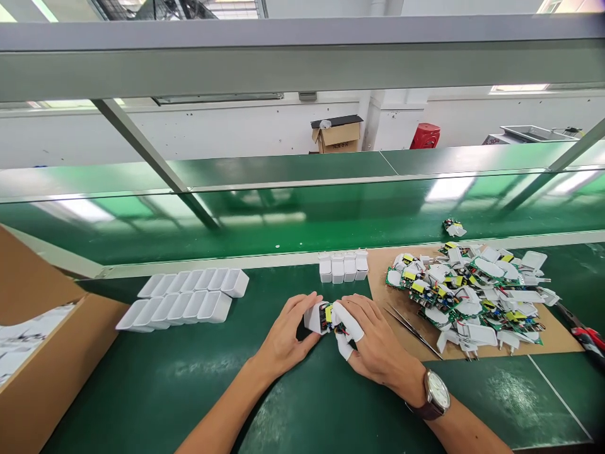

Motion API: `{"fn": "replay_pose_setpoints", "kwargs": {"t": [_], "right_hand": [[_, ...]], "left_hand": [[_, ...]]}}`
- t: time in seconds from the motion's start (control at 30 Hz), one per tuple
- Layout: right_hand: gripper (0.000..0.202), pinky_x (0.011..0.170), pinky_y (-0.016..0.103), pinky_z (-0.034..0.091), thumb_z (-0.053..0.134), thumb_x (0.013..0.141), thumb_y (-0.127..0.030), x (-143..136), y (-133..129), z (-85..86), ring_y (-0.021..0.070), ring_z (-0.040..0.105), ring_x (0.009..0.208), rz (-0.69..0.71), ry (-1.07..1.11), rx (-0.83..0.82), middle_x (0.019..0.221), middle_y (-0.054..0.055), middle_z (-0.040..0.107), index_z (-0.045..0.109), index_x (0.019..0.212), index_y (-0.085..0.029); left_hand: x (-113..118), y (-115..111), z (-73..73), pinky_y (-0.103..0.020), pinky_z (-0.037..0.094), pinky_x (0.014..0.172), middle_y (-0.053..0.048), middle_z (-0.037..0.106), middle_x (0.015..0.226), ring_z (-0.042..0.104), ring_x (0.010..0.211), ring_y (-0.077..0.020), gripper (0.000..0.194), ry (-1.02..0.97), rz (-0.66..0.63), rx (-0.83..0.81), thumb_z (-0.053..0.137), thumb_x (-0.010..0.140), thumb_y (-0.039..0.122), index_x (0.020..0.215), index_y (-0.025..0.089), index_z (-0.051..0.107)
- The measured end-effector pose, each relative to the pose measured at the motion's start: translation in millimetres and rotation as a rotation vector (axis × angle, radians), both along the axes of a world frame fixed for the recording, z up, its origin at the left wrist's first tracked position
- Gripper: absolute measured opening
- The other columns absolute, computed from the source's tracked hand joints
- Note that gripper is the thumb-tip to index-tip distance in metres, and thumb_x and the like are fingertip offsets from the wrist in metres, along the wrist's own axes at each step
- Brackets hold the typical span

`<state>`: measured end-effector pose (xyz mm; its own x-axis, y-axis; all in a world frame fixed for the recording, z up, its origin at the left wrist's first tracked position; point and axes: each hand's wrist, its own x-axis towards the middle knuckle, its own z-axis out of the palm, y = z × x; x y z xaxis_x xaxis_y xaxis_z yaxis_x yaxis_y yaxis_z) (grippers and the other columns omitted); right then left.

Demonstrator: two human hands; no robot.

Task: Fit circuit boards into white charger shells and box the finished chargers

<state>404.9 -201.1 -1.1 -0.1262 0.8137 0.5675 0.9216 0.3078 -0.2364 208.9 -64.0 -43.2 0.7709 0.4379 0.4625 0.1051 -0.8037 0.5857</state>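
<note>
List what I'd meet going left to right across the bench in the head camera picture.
Open cardboard box → two rows of white cases → left hand → small electronic piece → right hand → heap of circuit boards → red-handled tool.

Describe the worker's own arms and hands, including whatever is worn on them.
The left arm and right arm show no sleeves. The left hand has no visible covering. The right hand has white finger covers on the thumb and index finger. A round, silver-coloured watch with a pale dial and dark brown strap circles the right wrist.
</note>
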Motion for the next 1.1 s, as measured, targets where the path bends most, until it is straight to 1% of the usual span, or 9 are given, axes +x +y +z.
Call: {"fn": "replay_pose_setpoints", "kwargs": {"t": [0.13, 0.27, 0.47, 0.6, 0.77, 0.87, 0.97, 1.03, 1.1], "right_hand": [[0.071, 0.103, 0.057, 0.056, 0.047, 0.088, -0.007, 1, 0, -3.0, 0.0338, 0.060, 0.122, 0.010, 0.016, -0.017, 0.129, 0.019, 0.065, 0.032, 0.157, -0.014], [0.071, 0.104, 0.057, 0.055, 0.047, 0.088, -0.008, 1, 0, -4.5, 0.0335, 0.060, 0.122, 0.005, 0.032, -0.026, 0.129, 0.018, 0.065, 0.033, 0.157, -0.014], [0.069, 0.104, 0.057, 0.056, 0.047, 0.090, -0.008, 0, 1, -8.3, 0.0335, 0.061, 0.122, -0.004, 0.051, -0.021, 0.130, 0.018, 0.065, 0.032, 0.157, -0.014], [0.068, 0.103, 0.057, 0.056, 0.048, 0.091, -0.009, 1, 1, -9.7, 0.0342, 0.061, 0.123, 0.004, 0.058, -0.018, 0.132, 0.019, 0.064, 0.032, 0.156, -0.014], [0.064, 0.104, 0.055, 0.055, 0.049, 0.095, -0.011, 2, 1, -11.5, 0.0327, 0.059, 0.127, 0.080, 0.101, -0.041, 0.133, 0.019, 0.064, 0.031, 0.156, -0.014], [0.059, 0.102, 0.052, 0.057, 0.056, 0.099, -0.022, 3, 1, -12.9, 0.0324, 0.060, 0.126, 0.105, 0.161, -0.068, 0.131, 0.019, 0.064, 0.035, 0.154, -0.016], [0.061, 0.099, 0.049, 0.058, 0.066, 0.097, -0.038, 4, 1, -12.2, 0.0310, 0.063, 0.119, 0.115, 0.262, -0.122, 0.128, 0.016, 0.066, 0.041, 0.150, -0.020], [0.056, 0.097, 0.047, 0.059, 0.066, 0.098, -0.036, 6, 1, -12.1, 0.0279, 0.064, 0.115, 0.146, 0.338, -0.139, 0.125, 0.013, 0.066, 0.044, 0.148, -0.024], [0.048, 0.096, 0.044, 0.059, 0.059, 0.101, -0.029, 8, 1, -14.4, 0.0250, 0.064, 0.113, 0.177, 0.391, -0.141, 0.123, 0.011, 0.064, 0.047, 0.147, -0.027]], "left_hand": [[0, -1, 2.5, -0.053, 0.056, 0.104, -0.013, 0.065, 0.139, 0.059, 0.128, -0.0294, 0.072, 0.021, 0.002, 0.012, 0.062, 0.098, 0.021, 0.160, 0.030, 0.025], [-1, -1, 1.3, -0.054, 0.056, 0.105, -0.014, 0.064, 0.140, 0.059, 0.129, -0.0295, 0.071, 0.024, -0.001, 0.006, 0.063, 0.099, 0.023, 0.160, 0.029, 0.026], [-1, -1, -1.4, -0.049, 0.054, 0.108, -0.010, 0.064, 0.140, 0.057, 0.131, -0.0271, 0.072, 0.026, 0.014, -0.035, 0.066, 0.097, 0.022, 0.158, 0.031, 0.030], [0, -2, -0.8, -0.050, 0.054, 0.108, -0.010, 0.065, 0.139, 0.058, 0.129, -0.0270, 0.072, 0.022, 0.018, -0.039, 0.068, 0.096, 0.024, 0.158, 0.031, 0.031], [1, -5, -1.6, -0.049, 0.054, 0.109, -0.011, 0.063, 0.141, 0.060, 0.130, -0.0267, 0.071, 0.024, -0.026, -0.060, 0.066, 0.098, 0.025, 0.158, 0.032, 0.029], [0, -6, -3.7, -0.047, 0.054, 0.109, -0.012, 0.060, 0.146, 0.062, 0.131, -0.0268, 0.076, 0.072, -0.080, -0.091, 0.066, 0.098, 0.028, 0.160, 0.033, 0.024], [-3, -5, -5.0, -0.046, 0.056, 0.107, -0.013, 0.058, 0.148, 0.062, 0.132, -0.0289, 0.084, 0.170, -0.120, -0.123, 0.068, 0.095, 0.031, 0.163, 0.031, 0.018], [-4, -3, -4.9, -0.048, 0.054, 0.109, -0.013, 0.059, 0.148, 0.059, 0.135, -0.0301, 0.081, 0.197, -0.137, -0.127, 0.064, 0.096, 0.028, 0.163, 0.029, 0.019], [-6, -2, -4.6, -0.048, 0.053, 0.110, -0.013, 0.060, 0.147, 0.058, 0.135, -0.0294, 0.074, 0.179, -0.130, -0.158, 0.058, 0.097, 0.024, 0.162, 0.028, 0.023]]}}
